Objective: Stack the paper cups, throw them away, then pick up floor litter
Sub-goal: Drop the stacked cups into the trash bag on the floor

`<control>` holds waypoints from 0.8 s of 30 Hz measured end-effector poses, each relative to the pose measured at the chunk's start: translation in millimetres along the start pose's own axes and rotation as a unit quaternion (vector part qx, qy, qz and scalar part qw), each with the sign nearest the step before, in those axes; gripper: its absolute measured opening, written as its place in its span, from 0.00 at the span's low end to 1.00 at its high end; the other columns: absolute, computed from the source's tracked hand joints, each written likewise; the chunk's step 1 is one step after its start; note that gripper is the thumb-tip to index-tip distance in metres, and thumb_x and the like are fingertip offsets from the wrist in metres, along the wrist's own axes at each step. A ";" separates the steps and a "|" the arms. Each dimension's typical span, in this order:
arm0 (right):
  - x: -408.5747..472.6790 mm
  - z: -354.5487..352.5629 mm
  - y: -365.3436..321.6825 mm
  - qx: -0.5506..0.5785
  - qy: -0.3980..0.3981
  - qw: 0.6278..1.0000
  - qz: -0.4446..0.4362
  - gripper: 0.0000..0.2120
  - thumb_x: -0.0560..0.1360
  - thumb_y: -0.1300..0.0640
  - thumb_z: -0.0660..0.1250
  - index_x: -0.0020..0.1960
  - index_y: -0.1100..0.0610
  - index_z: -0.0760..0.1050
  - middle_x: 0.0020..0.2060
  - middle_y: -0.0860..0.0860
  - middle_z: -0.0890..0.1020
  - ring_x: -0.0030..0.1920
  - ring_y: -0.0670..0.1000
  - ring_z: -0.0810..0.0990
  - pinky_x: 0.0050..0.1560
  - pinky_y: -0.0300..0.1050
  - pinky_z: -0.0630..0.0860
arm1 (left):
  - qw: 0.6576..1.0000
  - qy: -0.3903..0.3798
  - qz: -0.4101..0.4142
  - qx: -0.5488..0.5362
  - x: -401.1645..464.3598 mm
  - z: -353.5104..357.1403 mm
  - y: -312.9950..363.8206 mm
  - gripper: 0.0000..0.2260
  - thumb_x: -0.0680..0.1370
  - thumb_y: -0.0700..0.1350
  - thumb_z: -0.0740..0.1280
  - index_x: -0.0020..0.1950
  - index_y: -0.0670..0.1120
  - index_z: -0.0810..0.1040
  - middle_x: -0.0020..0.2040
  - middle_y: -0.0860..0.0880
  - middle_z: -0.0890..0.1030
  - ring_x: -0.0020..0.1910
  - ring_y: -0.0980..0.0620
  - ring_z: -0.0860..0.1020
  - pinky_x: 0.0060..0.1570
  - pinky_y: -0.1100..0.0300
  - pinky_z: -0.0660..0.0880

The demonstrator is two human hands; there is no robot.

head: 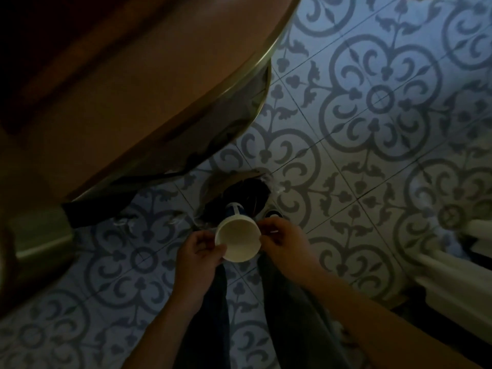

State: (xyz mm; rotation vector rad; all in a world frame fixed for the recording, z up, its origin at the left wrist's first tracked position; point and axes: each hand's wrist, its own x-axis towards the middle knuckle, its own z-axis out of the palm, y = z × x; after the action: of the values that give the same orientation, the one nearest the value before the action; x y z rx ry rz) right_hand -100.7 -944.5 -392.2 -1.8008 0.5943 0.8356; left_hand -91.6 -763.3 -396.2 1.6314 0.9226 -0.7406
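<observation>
A white paper cup (237, 238) with its mouth facing the camera hangs low in the middle of the head view, over the tiled floor. A blue-and-white part (234, 209), seemingly more cups stacked under it, sticks out beyond its base. My left hand (198, 251) grips the cup's left rim. My right hand (282, 239) pinches the right rim. Just beyond the cups sits a small bin (239, 189) lined with a dark bag, its opening facing up.
A round wooden table (127, 83) with a metal edge fills the upper left. The floor (372, 102) is patterned blue-grey tile. A white moulded piece of furniture (452, 265) stands at the right. My legs and a shoe (274, 213) are below the cups.
</observation>
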 end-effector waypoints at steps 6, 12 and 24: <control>41.2 5.6 16.0 -0.015 0.022 1.000 -0.013 0.12 0.76 0.59 0.64 0.59 0.49 0.74 0.50 0.43 0.78 0.50 0.41 0.78 0.51 0.38 0.77 | 1.000 0.022 -0.018 -0.007 38.9 17.7 -7.0 0.09 0.71 0.35 0.71 0.45 0.47 0.75 0.45 0.46 0.80 0.48 0.46 0.81 0.47 0.51 0.81; 61.3 15.8 24.1 -0.002 -0.001 1.000 -0.024 0.15 0.77 0.60 0.63 0.63 0.53 0.73 0.56 0.47 0.78 0.53 0.43 0.78 0.52 0.39 0.79 | 0.999 0.027 -0.013 -0.011 68.3 21.9 -15.8 0.09 0.72 0.34 0.71 0.47 0.44 0.75 0.45 0.47 0.79 0.48 0.47 0.80 0.40 0.58 0.79; 90.6 24.7 47.2 -0.024 -0.058 0.998 -0.009 0.20 0.77 0.62 0.60 0.68 0.52 0.69 0.42 0.43 0.79 0.35 0.34 0.77 0.33 0.26 0.72 | 0.998 0.028 -0.054 0.024 138.2 37.9 -40.8 0.13 0.71 0.32 0.70 0.42 0.50 0.73 0.47 0.47 0.79 0.50 0.44 0.79 0.50 0.46 0.80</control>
State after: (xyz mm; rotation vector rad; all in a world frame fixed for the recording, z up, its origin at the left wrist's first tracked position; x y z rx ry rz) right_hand -83.7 -939.8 -495.8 -1.7849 0.4848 0.9424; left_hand -57.1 -767.3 -541.1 1.6608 1.0466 -0.7991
